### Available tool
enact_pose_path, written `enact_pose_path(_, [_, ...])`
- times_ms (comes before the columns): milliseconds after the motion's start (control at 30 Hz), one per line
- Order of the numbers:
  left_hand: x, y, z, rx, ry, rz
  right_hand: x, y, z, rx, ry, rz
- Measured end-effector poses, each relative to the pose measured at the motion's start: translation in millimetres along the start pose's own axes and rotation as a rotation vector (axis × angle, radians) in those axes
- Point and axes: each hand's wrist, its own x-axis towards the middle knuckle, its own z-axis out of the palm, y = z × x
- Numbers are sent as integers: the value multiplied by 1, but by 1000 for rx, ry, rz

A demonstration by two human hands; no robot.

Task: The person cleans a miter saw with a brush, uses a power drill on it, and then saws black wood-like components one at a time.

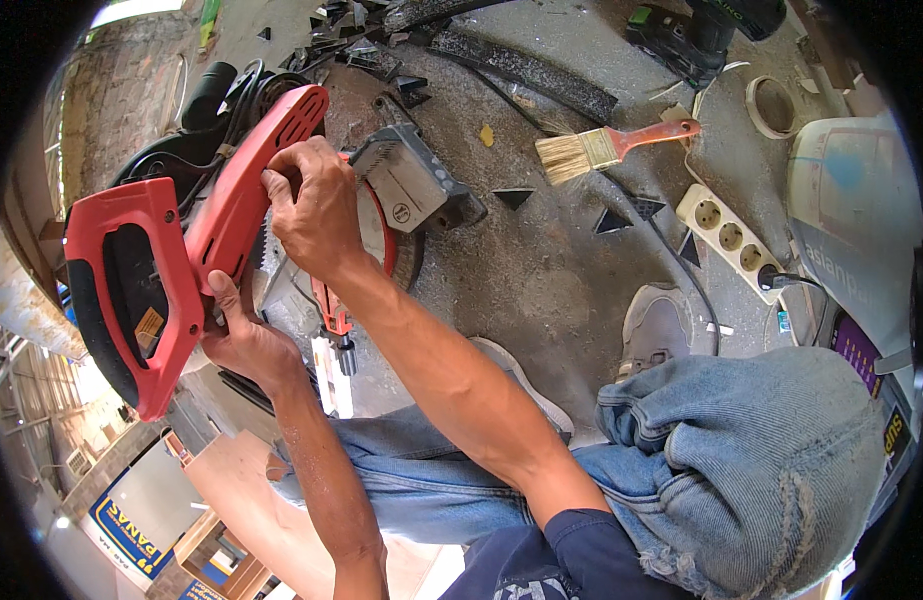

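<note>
A red and black miter saw (249, 185) stands at the left, its D-shaped handle (189, 270) toward me. Part of its toothed blade (268, 250) shows beside the red arm. My left hand (249, 340) grips the lower part of that arm near the handle, thumb against the red housing and the other fingers mostly hidden behind it. Over the blade side, my right hand (319, 210) is closed, with thumb and forefinger curled together beside the housing. Whatever it holds, if anything, is hidden. A grey fence plate (406, 180) sits just past my right hand.
A paintbrush (586, 152) lies on the dusty floor beside a white power strip (726, 240) with a plug in it. Dark offcuts (521, 75) and a cordless tool (696, 40) are farther off. A whitish bucket (851, 210) stands at right. My shoes (656, 325) are close by.
</note>
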Motion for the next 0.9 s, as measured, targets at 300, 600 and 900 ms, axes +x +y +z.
enact_pose_path(300, [4, -2, -5, -64, -5, -13, 15, 5, -14, 140, -253, 14])
enact_pose_path(600, [1, -1, -4, -60, 4, -61, 13, -3, 1, 12, -159, 264])
enact_pose_path(900, [3, 1, -3, -94, 32, -73, 28, 12, -18, 59, -347, 331])
